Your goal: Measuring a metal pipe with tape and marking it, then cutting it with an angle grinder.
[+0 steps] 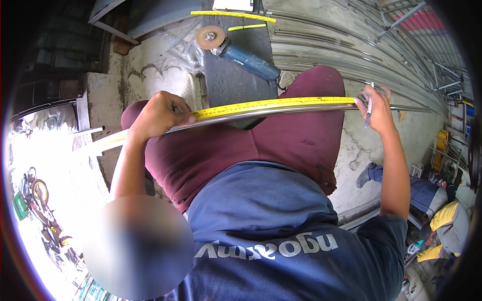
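A shiny metal tube [231, 116] lies across my lap, running left to right over my thighs. Along its far side stretches a yellow measuring tape [271, 104]. My left hand [168, 114] is closed around the tape and tube near my left knee, with the thumb on the tape. Beyond my right knee, my right hand [375, 106] pinches the tape against the tube. A slim pale pen [369, 111] is held upright between that hand's fingers. The tape and tube run on past my left hand into the glare.
Ahead lies a dark board [228, 88] with a blue angle grinder [248, 59], its disc to the left, and a yellow pen [247, 27]. A yellow strip [233, 15] rests beyond. Long metal rods [321, 50] cover the floor at right. Another person [427, 195] is at lower right.
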